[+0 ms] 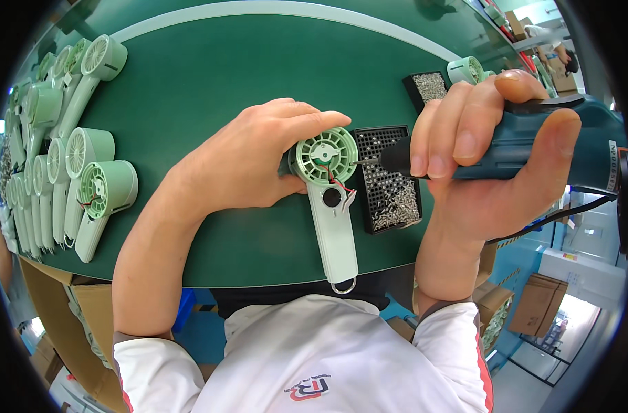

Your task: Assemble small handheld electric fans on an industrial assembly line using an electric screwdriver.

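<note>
Handheld fan: the pale green fan [338, 237] lies over the near edge of the green table [259, 248], in front of the person's chest, with its round head away from the body and its metal ring [344, 288] toward the shirt; red wires [339, 184] show at the neck, their ends hard to trace.
Left hand: the left hand [262, 148] grasps the fan's head from the left, index finger along the top rim; the thumb tip is hidden by the head.
Right hand: the right hand [479, 148] is wrapped around a teal electric screwdriver [517, 146], thumb nearest the camera; part of the palm's contact is covered.
Bit: the thin bit [369, 162] points left at the head's rim; whether it touches is unclear.
Screw tray: the black tray [377, 140] sits just right of the fan, loose screws [399, 205] at its near end, partly covered by the screwdriver nose.
Second tray: another black tray [412, 91] stands beyond, partly behind the right fingers.
Other fans: a crowded group of fans [113, 186] stands at left, overlapping, the farthest blurred at the rim.
Cardboard box: an open box [93, 310] below them is cut across by the left arm.
</note>
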Demonstrator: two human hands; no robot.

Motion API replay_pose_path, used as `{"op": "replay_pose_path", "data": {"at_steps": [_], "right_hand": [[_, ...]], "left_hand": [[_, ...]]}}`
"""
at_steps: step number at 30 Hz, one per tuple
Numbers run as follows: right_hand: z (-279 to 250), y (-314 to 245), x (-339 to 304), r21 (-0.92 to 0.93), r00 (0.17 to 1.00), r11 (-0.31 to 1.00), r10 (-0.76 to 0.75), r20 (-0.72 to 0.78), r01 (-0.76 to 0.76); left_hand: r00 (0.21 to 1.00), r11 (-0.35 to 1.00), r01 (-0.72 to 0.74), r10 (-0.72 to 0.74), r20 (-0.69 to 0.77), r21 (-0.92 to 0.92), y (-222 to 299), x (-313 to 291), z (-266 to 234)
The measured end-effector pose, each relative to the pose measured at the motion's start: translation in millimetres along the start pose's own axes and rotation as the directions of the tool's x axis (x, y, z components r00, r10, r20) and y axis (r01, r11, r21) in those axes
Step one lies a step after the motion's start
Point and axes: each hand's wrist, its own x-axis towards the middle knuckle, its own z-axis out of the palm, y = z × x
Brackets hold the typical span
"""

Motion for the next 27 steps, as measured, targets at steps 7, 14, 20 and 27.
{"op": "replay_pose_path", "data": {"at_steps": [7, 14, 20, 27], "right_hand": [[4, 3, -8, -0.056, 0.999, 0.998, 0.005, -0.051, -0.008], [9, 13, -14, -0.225, 0.999, 0.974, -0.034, -0.027, 0.027], [16, 23, -5, -0.341, 0.996, 0.936, -0.087, 0.003, 0.082], [29, 24, -6, -0.228, 0.998, 0.972, -0.057, -0.007, 0.054]], "left_hand": [[1.000, 1.000, 0.018, -0.018, 0.010, 0.014, 4, -3, 2], [1.000, 1.000, 0.011, -0.011, -0.009, 0.010, 5, -6, 4], [1.000, 1.000, -0.002, 0.003, -0.016, 0.022, -3, 1, 0], [1.000, 0.999, -0.012, 0.011, 0.025, 0.046, 1, 5, -9]]}}
